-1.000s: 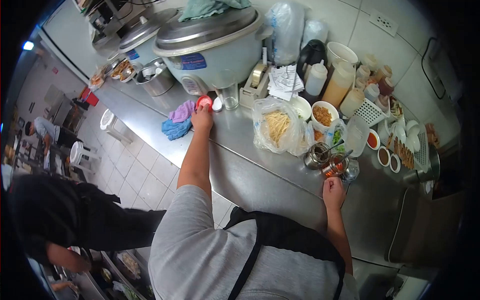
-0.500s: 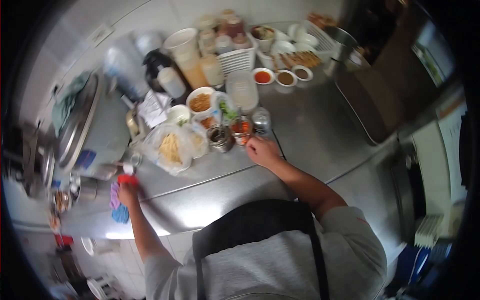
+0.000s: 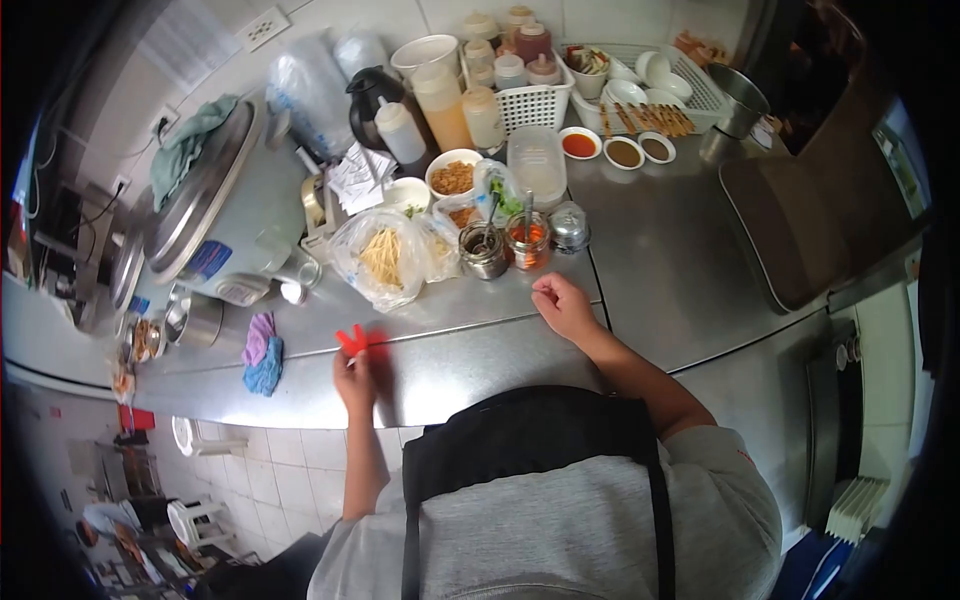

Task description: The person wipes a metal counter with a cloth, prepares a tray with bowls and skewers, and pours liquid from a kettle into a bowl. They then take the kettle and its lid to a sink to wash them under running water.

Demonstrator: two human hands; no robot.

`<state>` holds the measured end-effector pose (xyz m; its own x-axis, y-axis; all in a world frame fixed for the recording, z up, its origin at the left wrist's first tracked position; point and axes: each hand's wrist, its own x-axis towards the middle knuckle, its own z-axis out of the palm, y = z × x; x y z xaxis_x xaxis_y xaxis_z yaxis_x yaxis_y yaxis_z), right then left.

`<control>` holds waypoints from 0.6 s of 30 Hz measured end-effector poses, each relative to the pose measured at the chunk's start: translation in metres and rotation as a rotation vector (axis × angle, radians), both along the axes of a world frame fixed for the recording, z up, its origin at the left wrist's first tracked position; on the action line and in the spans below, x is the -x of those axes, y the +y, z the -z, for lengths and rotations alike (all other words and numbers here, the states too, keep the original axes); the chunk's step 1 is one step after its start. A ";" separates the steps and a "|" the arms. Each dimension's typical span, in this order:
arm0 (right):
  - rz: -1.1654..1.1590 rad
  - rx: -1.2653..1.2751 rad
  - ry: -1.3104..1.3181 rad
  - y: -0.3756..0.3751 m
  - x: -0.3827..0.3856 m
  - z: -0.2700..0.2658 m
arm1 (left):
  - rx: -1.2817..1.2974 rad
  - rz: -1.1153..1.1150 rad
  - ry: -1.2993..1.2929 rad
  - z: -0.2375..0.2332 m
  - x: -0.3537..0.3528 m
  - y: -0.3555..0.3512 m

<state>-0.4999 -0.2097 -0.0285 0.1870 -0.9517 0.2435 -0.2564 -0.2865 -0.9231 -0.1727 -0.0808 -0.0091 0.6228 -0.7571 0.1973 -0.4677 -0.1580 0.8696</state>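
- One small red lid (image 3: 352, 340) is pinched in the fingertips of my left hand (image 3: 356, 378), just above the front of the bench (image 3: 660, 270). Blur hides its exact shape.
- It looks like light, thin, stiff plastic, probably a bit slick. I judge a thumb-and-finger pinch across the rim suits it best.
- My right hand (image 3: 562, 305) rests loosely curled and empty on the bench, near the chili jar (image 3: 528, 243).

Counter (image 3: 680, 260): brushed st. steel, shiny. Red lid (image 3: 352, 340): plastic, glossy. Rags (image 3: 263, 352): cloth, matt. Bag (image 3: 352, 262): clear plastic.
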 end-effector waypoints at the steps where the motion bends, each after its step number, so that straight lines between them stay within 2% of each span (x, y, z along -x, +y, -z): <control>1: 0.027 0.018 0.011 0.001 -0.001 -0.004 | -0.004 0.031 -0.125 0.004 0.009 -0.005; 3: 0.081 0.055 0.032 0.002 -0.002 -0.017 | 0.047 0.190 -0.399 0.012 0.030 -0.010; 4: 0.077 0.161 0.071 -0.001 -0.001 -0.027 | 0.017 0.276 -0.527 0.003 0.045 -0.016; 6: 0.067 0.372 0.141 -0.015 0.000 -0.052 | 0.033 0.378 -0.567 -0.009 0.072 -0.030; 9: 0.261 0.487 0.447 -0.032 -0.007 -0.087 | 0.069 0.468 -0.703 -0.009 0.094 -0.049; 13: 0.116 0.184 0.564 -0.054 -0.010 -0.089 | -0.004 0.471 -0.720 -0.004 0.101 -0.062; 18: 0.047 0.119 0.536 -0.060 -0.015 -0.074 | -0.070 0.450 -0.580 -0.003 0.098 -0.058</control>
<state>-0.4853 -0.2694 0.0455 0.2722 -0.9337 0.2324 -0.6967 -0.3579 -0.6217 -0.2703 -0.1385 -0.0059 0.0588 -0.9378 0.3421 -0.8820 0.1117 0.4578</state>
